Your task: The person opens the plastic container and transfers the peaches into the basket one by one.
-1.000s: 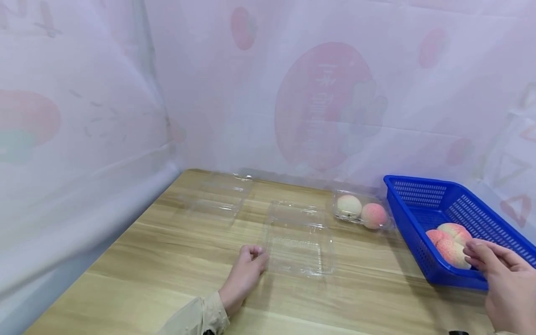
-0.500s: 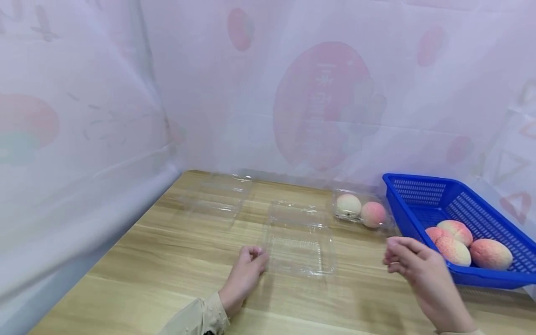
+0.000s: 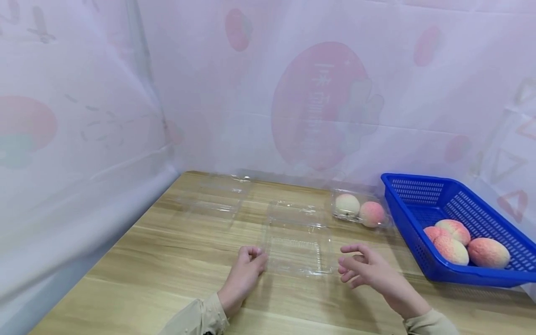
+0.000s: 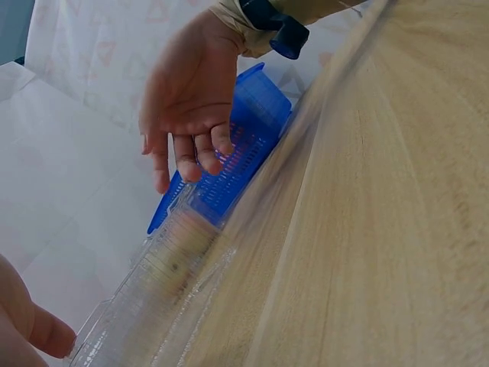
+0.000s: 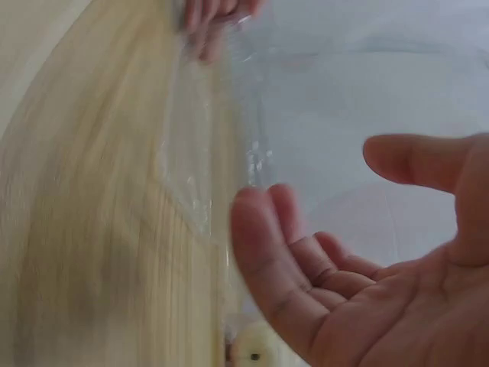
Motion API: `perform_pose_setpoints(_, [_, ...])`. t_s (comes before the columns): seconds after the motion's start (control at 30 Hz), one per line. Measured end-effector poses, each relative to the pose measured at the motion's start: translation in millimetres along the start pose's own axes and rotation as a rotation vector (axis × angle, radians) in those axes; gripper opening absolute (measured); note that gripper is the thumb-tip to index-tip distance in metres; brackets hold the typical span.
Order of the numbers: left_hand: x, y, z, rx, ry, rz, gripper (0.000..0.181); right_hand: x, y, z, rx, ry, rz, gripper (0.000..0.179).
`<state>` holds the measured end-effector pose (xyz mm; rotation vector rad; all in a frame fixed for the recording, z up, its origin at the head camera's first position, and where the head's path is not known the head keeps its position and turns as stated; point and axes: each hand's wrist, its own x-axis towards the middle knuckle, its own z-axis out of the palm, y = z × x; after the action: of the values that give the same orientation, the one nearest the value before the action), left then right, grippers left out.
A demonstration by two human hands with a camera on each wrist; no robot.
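Note:
An opened clear plastic clamshell box (image 3: 299, 251) lies in the middle of the wooden table. My left hand (image 3: 244, 274) is at its left edge, fingers curled and seeming to pinch the rim; in the left wrist view the thumb (image 4: 52, 332) touches the plastic. On the box's other side my right hand (image 3: 374, 274) hovers just off the edge, fingers loosely bent and thumb apart, holding nothing. The right wrist view shows the gap between its thumb and fingers (image 5: 267, 260). Several pink and cream peaches (image 3: 489, 252) lie in the blue basket (image 3: 435, 277) to the right.
A shut clear box (image 3: 340, 215) with two peaches (image 3: 371, 214) stands at the back, left of the basket. Another clear plastic box (image 3: 217, 197) lies at the far left of the table. White printed sheets (image 3: 201, 116) wall the back and sides.
My right hand has come left from over the basket to the right side of the middle box, and its fingers have spread. My left hand stays in place.

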<state>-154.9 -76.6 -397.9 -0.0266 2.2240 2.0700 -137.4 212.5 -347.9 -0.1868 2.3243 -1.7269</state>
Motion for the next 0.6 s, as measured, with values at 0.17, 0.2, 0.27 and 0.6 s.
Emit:
perform_pose_setpoints(0.17, [-0.5,0.6,-0.4,0.017,0.004,0.001,0.027,5.9,1,16,-0.136,0.009,0.027,0.063])
perform_pose_setpoints(0.2, [-0.4,0.5,-0.4,0.016,0.006,0.000,0.027,7.2,2,18,-0.125,-0.002,0.026,0.063])
perform_pose_setpoints(0.27, [-0.3,0.1,-0.3,0.011,0.009,-0.004,0.027,10.4,2,20,-0.086,-0.014,0.033,0.063])
perform_pose_setpoints(0.6, [0.3,0.3,-0.3,-0.005,0.008,-0.010,0.029,22.9,11,22,0.076,0.021,0.039,0.049])
